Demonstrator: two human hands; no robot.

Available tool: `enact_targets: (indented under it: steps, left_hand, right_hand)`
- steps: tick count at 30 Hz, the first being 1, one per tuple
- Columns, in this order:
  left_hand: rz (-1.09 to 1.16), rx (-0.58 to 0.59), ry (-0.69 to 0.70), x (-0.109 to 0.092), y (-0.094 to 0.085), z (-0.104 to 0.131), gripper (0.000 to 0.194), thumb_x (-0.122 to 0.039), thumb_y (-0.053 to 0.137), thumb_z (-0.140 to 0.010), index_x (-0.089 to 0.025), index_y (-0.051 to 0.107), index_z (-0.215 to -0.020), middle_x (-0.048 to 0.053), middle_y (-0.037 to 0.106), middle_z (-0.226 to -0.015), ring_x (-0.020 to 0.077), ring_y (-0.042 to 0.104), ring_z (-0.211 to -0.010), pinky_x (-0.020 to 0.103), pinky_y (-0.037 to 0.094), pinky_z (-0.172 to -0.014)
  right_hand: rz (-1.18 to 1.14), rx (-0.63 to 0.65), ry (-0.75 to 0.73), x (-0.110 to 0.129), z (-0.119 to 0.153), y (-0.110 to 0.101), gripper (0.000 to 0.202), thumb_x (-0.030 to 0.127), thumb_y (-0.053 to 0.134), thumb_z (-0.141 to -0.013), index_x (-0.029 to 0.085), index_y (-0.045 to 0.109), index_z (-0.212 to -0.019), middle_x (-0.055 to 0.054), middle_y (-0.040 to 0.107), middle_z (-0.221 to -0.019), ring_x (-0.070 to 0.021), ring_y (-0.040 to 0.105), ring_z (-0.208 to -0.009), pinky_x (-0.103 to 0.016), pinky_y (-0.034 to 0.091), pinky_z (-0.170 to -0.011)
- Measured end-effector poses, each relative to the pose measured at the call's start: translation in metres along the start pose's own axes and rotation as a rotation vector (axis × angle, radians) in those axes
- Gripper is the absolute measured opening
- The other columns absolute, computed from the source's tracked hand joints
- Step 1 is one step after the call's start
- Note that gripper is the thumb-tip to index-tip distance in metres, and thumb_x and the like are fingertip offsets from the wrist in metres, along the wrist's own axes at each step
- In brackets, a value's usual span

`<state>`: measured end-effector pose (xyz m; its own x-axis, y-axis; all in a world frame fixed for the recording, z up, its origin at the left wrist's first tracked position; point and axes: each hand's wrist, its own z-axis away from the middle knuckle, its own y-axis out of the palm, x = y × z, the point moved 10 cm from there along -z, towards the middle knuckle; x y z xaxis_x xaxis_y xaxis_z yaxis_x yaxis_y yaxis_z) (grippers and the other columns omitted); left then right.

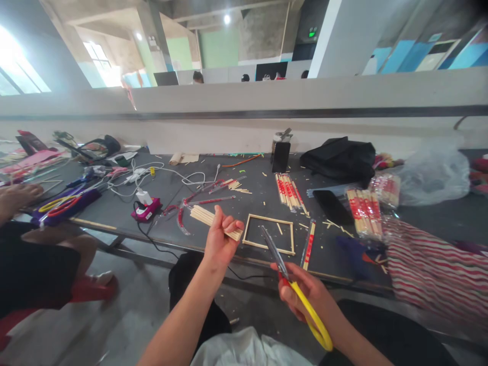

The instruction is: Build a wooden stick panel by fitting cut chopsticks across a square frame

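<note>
My left hand [223, 234] is closed around a bundle of pale wooden chopsticks [202, 215], whose ends stick out to the left over the table. In my right hand [305, 290] is a pair of scissors [310, 312] with yellow and red handles; the blades point up and away, and look closed together. Between and beyond my hands, a rectangular frame of wooden sticks [268, 216] lies flat on the dark table [244, 203]. Just right of it lies a chopstick in a red-printed wrapper [310, 244].
Wrapped chopstick packs [290, 190] lie behind the frame, with more packs [364, 213] at the right. A phone [281, 157] stands upright; another dark phone [333, 206] lies flat. Striped cloth [438, 269] covers the right edge. A magenta power adapter [147, 210] and cables sit left. Another person's hand [23, 195] is far left.
</note>
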<state>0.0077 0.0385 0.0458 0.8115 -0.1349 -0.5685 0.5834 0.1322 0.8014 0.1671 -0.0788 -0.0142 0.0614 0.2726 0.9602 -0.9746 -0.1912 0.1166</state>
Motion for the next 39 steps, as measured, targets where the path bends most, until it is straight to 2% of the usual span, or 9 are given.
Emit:
enact_targets:
  steps: [2,4,7,10,14,18,23,29,39]
  left_hand:
    - [-0.098,0.042,0.018,0.004,0.007,0.006,0.056,-0.05,0.066,-0.076,-0.021,0.022,-0.056,-0.01,0.019,-0.047,0.0024,0.021,-0.039,0.02,0.043,-0.047]
    - [-0.278,0.069,0.041,0.011,0.009,0.014,0.052,-0.052,0.066,-0.075,-0.021,0.029,-0.056,-0.01,0.024,-0.044,0.0032,0.024,-0.037,0.021,0.038,-0.043]
    - [-0.616,0.051,0.07,0.023,-0.001,0.025,0.046,-0.053,0.066,-0.073,-0.02,0.038,-0.057,-0.01,0.03,-0.039,0.0048,0.028,-0.034,0.022,0.034,-0.04]
    - [-0.898,0.042,0.038,0.033,-0.014,0.034,0.049,-0.057,0.061,-0.075,-0.02,0.035,-0.056,-0.008,0.032,-0.042,0.0057,0.032,-0.038,0.021,0.029,-0.041]
    - [-1.198,0.112,0.079,0.03,-0.011,0.045,0.047,-0.055,0.053,-0.081,-0.019,0.035,-0.057,-0.007,0.03,-0.049,0.0057,0.029,-0.046,0.02,0.023,-0.044]
    - [-1.328,0.15,0.151,0.021,-0.003,0.051,0.044,-0.05,0.048,-0.085,-0.018,0.034,-0.058,-0.006,0.029,-0.054,0.0065,0.024,-0.051,0.021,0.021,-0.046]
    - [-1.45,0.139,0.252,0.011,-0.006,0.05,0.035,-0.036,0.047,-0.085,-0.018,0.036,-0.058,-0.006,0.032,-0.054,0.007,0.026,-0.053,0.02,0.021,-0.047]
    - [-1.533,0.141,0.31,0.006,-0.007,0.049,0.026,-0.021,0.045,-0.081,-0.018,0.035,-0.058,-0.006,0.035,-0.053,0.007,0.029,-0.052,0.019,0.022,-0.049]
    - [-1.688,0.17,0.389,0.002,0.0,0.05,0.017,-0.009,0.043,-0.073,-0.018,0.038,-0.059,-0.005,0.044,-0.054,0.0081,0.038,-0.052,0.02,0.024,-0.052]
  right_hand:
    - [0.048,-0.003,-0.027,0.002,0.001,-0.003,0.054,0.053,0.068,-0.073,0.025,0.054,-0.117,0.003,0.052,-0.074,-0.0053,0.037,-0.043,-0.019,0.031,-0.036]
    - [0.132,-0.035,-0.091,0.012,0.002,-0.012,0.052,0.053,0.065,-0.076,0.025,0.053,-0.118,0.001,0.054,-0.076,-0.0089,0.045,-0.05,-0.02,0.037,-0.04]
    - [0.317,-0.121,-0.259,0.042,0.011,-0.031,0.049,0.052,0.061,-0.079,0.026,0.05,-0.12,-0.002,0.057,-0.083,-0.0147,0.056,-0.069,-0.022,0.047,-0.055]
    - [0.537,-0.159,-0.367,0.075,0.02,-0.04,0.047,0.048,0.058,-0.082,0.026,0.047,-0.123,-0.002,0.058,-0.086,-0.015,0.057,-0.071,-0.024,0.05,-0.062]
    - [0.798,-0.175,-0.41,0.115,0.024,-0.036,0.044,0.046,0.057,-0.083,0.024,0.048,-0.12,-0.003,0.062,-0.089,-0.016,0.061,-0.072,-0.027,0.051,-0.067]
    - [0.995,-0.125,-0.439,0.138,0.022,-0.017,0.04,0.041,0.057,-0.084,0.026,0.048,-0.12,-0.002,0.063,-0.093,-0.0161,0.062,-0.077,-0.027,0.051,-0.069]
    - [1.115,-0.107,-0.487,0.141,0.017,-0.003,0.04,0.035,0.062,-0.082,0.027,0.048,-0.119,-0.003,0.062,-0.1,-0.0177,0.061,-0.086,-0.03,0.05,-0.075]
    - [1.139,-0.087,-0.452,0.136,0.012,0.007,0.04,0.029,0.068,-0.078,0.028,0.05,-0.114,-0.001,0.061,-0.096,-0.0187,0.06,-0.086,-0.033,0.049,-0.077]
    - [1.132,-0.078,-0.483,0.134,0.013,0.012,0.038,0.036,0.063,-0.083,0.025,0.049,-0.116,-0.004,0.061,-0.099,-0.0201,0.06,-0.088,-0.034,0.049,-0.078]
